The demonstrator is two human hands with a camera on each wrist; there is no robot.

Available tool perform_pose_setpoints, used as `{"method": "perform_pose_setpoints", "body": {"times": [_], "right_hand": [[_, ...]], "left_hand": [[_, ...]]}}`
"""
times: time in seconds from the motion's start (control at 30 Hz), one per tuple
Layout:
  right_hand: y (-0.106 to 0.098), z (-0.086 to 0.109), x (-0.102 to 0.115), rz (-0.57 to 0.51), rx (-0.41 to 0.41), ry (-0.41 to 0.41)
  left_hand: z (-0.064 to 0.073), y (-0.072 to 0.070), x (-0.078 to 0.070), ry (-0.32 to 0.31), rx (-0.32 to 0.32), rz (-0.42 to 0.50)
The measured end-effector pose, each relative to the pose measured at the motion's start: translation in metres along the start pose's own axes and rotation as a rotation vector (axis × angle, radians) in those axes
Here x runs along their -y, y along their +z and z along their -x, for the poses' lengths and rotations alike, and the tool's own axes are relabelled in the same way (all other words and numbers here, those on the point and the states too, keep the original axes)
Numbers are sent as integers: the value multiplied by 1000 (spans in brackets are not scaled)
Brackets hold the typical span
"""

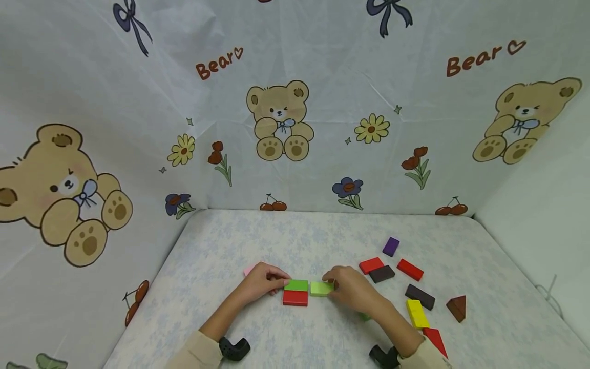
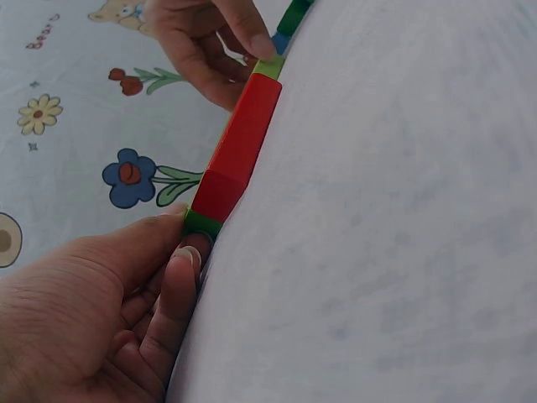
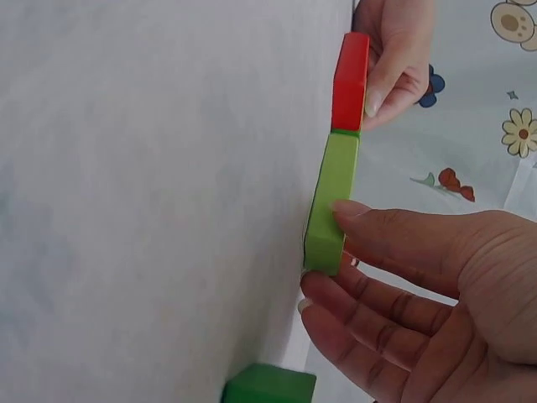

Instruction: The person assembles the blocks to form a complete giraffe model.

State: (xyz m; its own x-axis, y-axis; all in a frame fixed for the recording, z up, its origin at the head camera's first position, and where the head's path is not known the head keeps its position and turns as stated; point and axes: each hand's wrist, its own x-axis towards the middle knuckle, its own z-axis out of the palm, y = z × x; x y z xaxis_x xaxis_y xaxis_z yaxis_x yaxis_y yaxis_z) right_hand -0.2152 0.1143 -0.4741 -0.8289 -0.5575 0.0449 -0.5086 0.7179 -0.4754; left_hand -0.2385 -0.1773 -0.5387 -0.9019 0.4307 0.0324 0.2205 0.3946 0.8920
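Note:
In the head view, a green block (image 1: 296, 285) lies against the far side of a red block (image 1: 295, 299) on the table. My left hand (image 1: 264, 279) pinches the green block at its left end, thumb and fingertips showing there in the left wrist view. Just right of that pair is a light green block (image 1: 320, 289). The right hand (image 1: 354, 288) holds its right end, with the thumb on its side and the fingers (image 3: 331, 294) at its end in the right wrist view. A pink block (image 1: 249, 269) is partly hidden behind the left hand.
To the right lie a purple block (image 1: 391, 246), red blocks (image 1: 410, 269), dark blocks (image 1: 420, 296), a yellow block (image 1: 417, 314), a brown triangular block (image 1: 457, 308) and a red pointed block (image 1: 435, 342). A darker green block (image 3: 270, 384) sits near the right hand.

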Motion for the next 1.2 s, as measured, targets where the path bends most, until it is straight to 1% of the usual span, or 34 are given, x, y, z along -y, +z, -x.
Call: {"method": "perform_pose_setpoints", "body": {"times": [0.13,0.27,0.53,0.77,1.03,1.2], "right_hand": [[-2,2,-4,-31,-2,-15],[-2,3,-5,-39,-3,-29],[1,1,-5,-65,-15,-26],[2,-1,-3,-58,-17,-16],[5,-1,-3,-65,-26,-45],[5,0,-4,-61,-27,-63]], "left_hand": [[-1,1,-1,-6,-5,-7],[-1,0,-2,-4,3,0],[-1,0,-2,-2,7,1],[0,-1,-3,-2,8,5],[1,-2,-5,-7,11,3],[0,-2,-5,-5,13,10]]}}
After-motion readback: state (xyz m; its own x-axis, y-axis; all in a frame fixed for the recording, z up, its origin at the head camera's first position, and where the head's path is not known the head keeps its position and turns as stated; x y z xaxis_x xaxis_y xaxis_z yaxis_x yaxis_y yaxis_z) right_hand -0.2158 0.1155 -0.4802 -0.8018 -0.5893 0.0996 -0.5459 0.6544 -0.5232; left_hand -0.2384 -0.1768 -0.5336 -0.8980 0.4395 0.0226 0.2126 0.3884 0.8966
